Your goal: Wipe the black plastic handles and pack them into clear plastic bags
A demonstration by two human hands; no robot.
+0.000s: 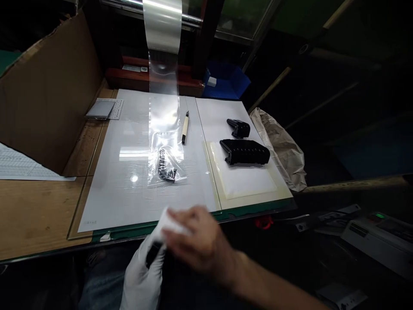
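My left hand (142,275), in a white glove, is in front of the table edge with its fingers curled. A small black piece (154,254) shows between its thumb and fingers, mostly hidden. My bare right hand (200,237), smeared by motion, is closed on a white cloth (172,224) pressed at the left fingertips. Beyond them, a curved black part (164,165) lies inside a clear plastic sleeve (164,112) that runs down from a roll (163,26). A utility knife (185,128) lies right of the sleeve.
On the right, a row of black parts (245,151) sits on a white sheet, with a smaller group (238,128) behind. A cardboard box (51,90) stands left, a blue bin (227,82) at the back. A grey device (380,239) is lower right.
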